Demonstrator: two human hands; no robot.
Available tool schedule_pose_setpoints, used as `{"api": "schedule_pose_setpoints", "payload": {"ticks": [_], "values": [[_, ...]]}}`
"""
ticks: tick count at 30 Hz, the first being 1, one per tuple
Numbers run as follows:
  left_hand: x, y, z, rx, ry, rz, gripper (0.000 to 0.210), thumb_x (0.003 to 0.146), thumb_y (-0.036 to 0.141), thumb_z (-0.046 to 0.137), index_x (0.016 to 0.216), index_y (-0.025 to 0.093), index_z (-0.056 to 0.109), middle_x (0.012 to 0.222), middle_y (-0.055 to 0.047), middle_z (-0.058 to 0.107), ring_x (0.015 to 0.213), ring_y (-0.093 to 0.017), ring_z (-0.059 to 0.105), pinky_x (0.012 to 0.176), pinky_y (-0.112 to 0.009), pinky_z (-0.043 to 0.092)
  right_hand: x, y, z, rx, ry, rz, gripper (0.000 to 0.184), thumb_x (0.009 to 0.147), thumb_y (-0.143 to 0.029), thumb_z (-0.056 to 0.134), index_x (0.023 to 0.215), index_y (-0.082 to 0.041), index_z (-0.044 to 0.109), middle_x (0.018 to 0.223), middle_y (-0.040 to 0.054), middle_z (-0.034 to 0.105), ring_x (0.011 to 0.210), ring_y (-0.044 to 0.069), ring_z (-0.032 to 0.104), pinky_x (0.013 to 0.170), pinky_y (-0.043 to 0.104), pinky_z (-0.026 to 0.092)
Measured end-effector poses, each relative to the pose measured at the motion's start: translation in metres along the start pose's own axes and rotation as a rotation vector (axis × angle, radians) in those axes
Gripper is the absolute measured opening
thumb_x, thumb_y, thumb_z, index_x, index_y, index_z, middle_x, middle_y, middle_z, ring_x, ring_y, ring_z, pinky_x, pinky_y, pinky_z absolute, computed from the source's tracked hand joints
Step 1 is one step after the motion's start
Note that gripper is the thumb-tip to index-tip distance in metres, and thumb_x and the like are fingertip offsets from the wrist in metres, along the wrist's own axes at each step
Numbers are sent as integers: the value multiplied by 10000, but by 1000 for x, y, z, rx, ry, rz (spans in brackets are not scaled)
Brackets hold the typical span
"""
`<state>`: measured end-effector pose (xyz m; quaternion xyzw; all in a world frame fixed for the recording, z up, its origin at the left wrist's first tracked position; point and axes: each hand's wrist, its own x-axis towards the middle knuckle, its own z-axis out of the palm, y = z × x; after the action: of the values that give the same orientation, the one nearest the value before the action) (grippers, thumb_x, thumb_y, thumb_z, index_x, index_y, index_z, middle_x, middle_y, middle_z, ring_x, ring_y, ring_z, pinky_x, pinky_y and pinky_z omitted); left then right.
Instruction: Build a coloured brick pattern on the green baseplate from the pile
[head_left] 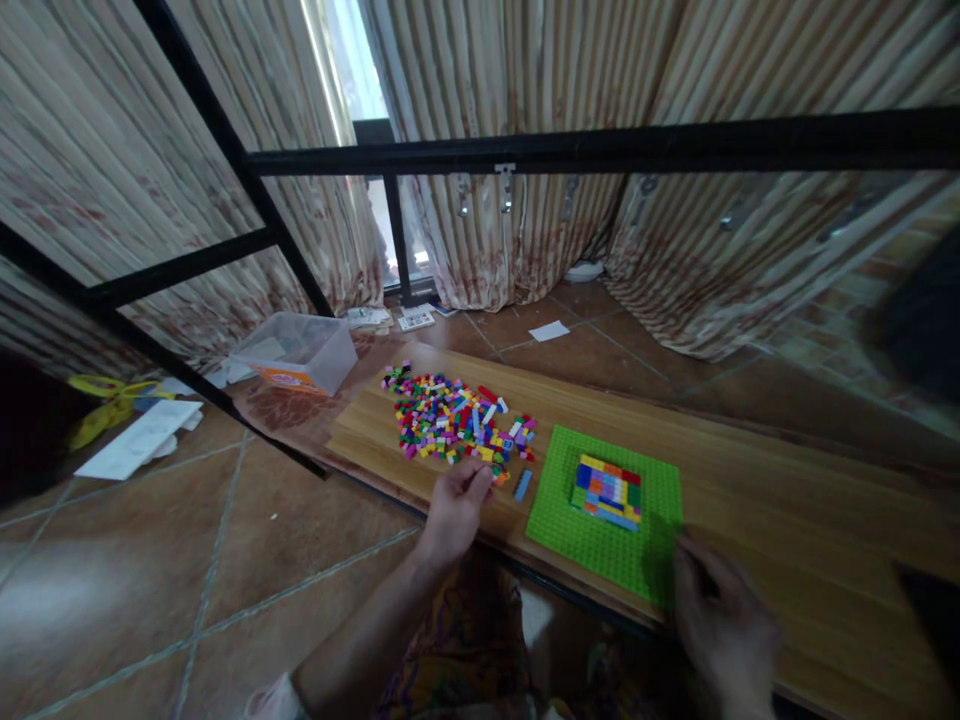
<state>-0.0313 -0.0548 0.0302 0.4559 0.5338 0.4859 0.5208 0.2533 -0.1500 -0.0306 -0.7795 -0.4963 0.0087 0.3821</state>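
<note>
My left hand [457, 505] is closed in a pinch at the near side of a pile of loose toy bricks [439, 415]. Orange bricks [501, 479] lie by its fingertips; what the pinch holds, if anything, is hidden. A blue brick [523, 486] lies alone between the pile and a green baseplate [555, 510]. Near the middle of the baseplate stands a low multicoloured block of joined bricks [609, 490]. Beside the baseplate's right edge, my right hand [724, 620] has loosely bent fingers with a gap at the thumb. Whether it touches the edge cannot be made out.
The bricks and baseplate lie on a long wooden board [750, 480]. A clear plastic bin [300, 350] with an orange label stands past its left end. Black metal bars [562, 155] cross in front of striped curtains [525, 80]. Papers [139, 440] lie on the tiled floor at left.
</note>
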Motion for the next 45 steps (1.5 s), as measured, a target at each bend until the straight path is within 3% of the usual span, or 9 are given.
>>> {"api": "schedule_pose_setpoints", "payload": {"ticks": [3,7,10,15,20,31,37,41,45], "values": [[-22,12,16,-55,-60,-51,346,769,505,689,830,164,707,669,8,623,630,-122,551,620,-230,471,-7,-40,-12,213,-28,138,425,836,-543,561,967,-174,727,973,108,723,844,229,663,778,342,501],[-52,23,39,-130,-190,-111,325,769,482,703,876,176,733,754,-10,673,664,-124,570,662,-239,488,-30,-106,-17,626,-190,150,362,806,-461,662,1056,-206,719,1065,83,719,942,201,662,794,309,536],[-73,21,52,-204,-270,-169,320,759,481,722,873,182,733,771,-29,694,690,-144,608,690,-262,508,-46,-130,-15,756,-249,217,305,799,-418,688,1026,-220,739,1021,74,725,875,184,671,728,295,560],[-88,10,55,-210,-309,-216,342,745,502,738,849,176,722,792,-41,695,717,-148,619,696,-255,500,-56,-120,-16,770,-241,230,219,789,-402,709,923,-241,772,921,57,728,868,183,671,717,281,560],[-87,7,52,-196,-417,-285,360,698,482,780,832,152,722,775,-45,680,700,-141,600,693,-253,480,-61,-108,-21,719,-333,140,244,878,-381,611,1043,-271,753,1002,60,730,922,174,682,808,287,558],[-93,6,57,-191,-333,-180,313,713,434,760,659,140,666,603,6,574,592,-98,485,600,-219,391,-70,-104,-16,717,-242,80,211,865,-358,627,1007,-280,763,995,59,743,895,176,700,798,268,565],[-90,4,58,-240,-266,-236,321,709,447,761,678,141,670,594,4,591,562,-84,482,579,-206,389,-72,-106,-16,806,-181,383,228,770,-438,709,886,-257,784,942,63,753,869,191,697,784,283,561],[-75,8,56,-227,-240,-297,284,690,401,777,737,136,683,662,-18,656,577,-80,526,596,-199,421,-67,-101,-17,989,-256,674,359,632,-477,809,879,-218,782,760,53,740,675,163,676,636,254,552],[-64,6,55,-207,-211,-320,291,671,371,787,807,134,687,686,-17,670,592,-84,559,606,-199,447,-60,-95,-17,1193,-290,810,386,564,-415,868,877,-216,762,780,31,740,653,131,672,644,231,550]]}}
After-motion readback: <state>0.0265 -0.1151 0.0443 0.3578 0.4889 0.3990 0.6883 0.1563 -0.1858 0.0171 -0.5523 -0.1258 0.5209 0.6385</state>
